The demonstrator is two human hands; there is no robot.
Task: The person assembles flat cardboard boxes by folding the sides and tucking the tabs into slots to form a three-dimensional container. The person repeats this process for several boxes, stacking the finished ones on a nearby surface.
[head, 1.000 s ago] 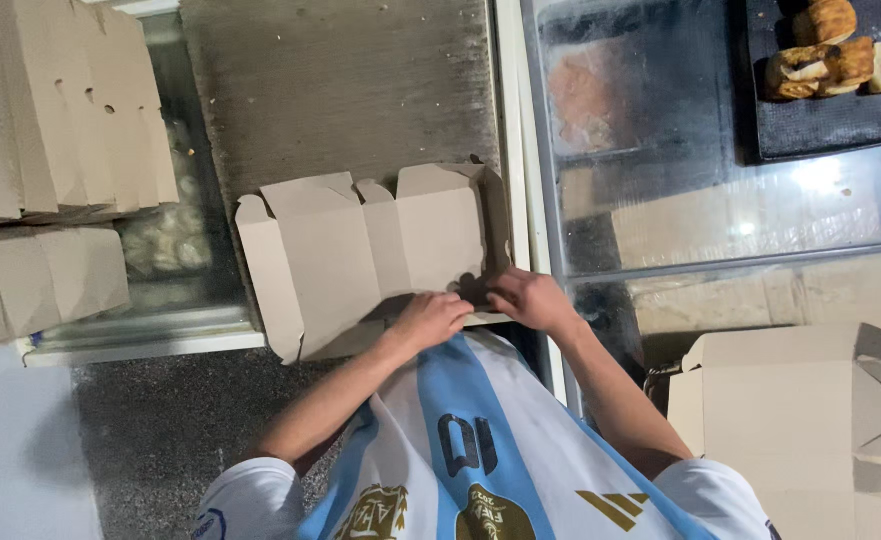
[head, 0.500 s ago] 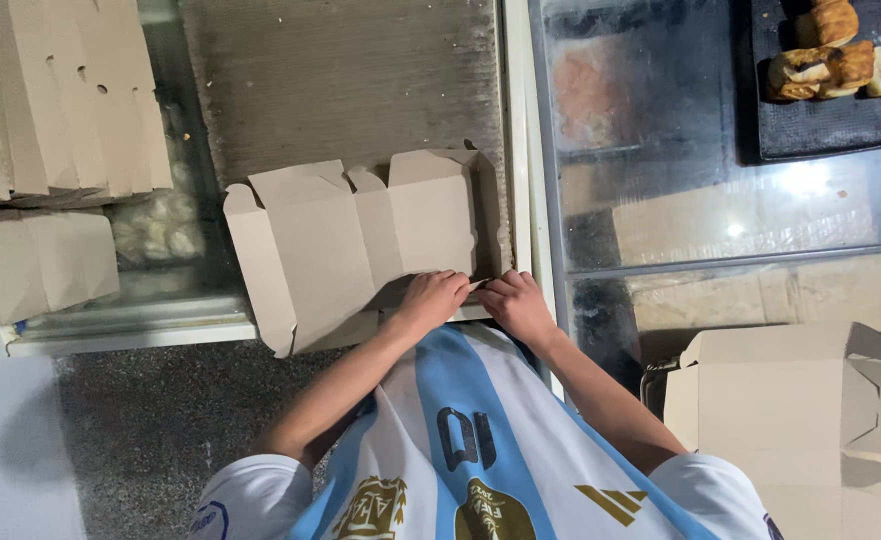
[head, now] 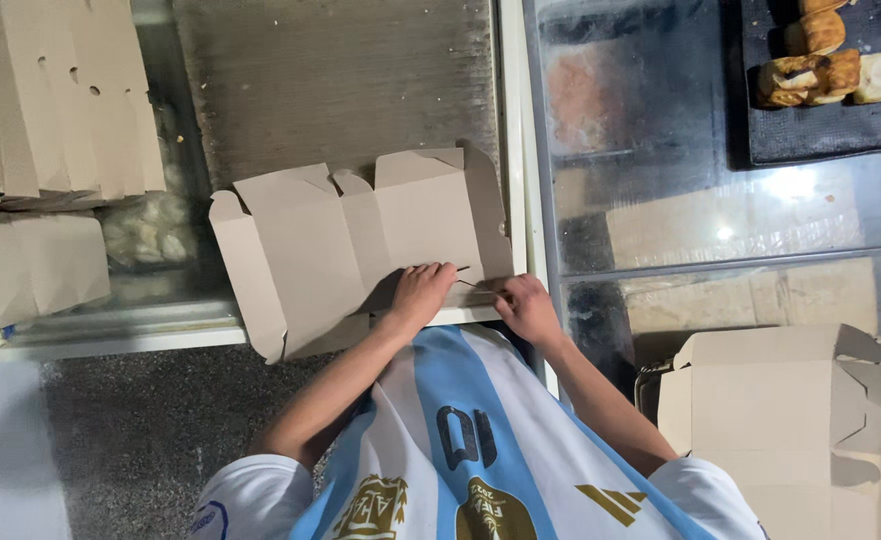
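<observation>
Our left hand [head: 422, 293] presses flat, fingers spread, on the cardboard box blank [head: 360, 240] — its long axis runs left-right; right hand [head: 527, 307] pinches its near edge.

Light was dim and warm, falling from overhead. Bright glare spots sat on the glass counter [head: 760, 190], which mirrored pale shapes. Soft shadows pooled under the cardboard box [head: 360, 240]; focus stayed fairly sharp.

Bakery: pastry tray [head: 830, 120], cardboard boxes [head: 350, 240]
</observation>
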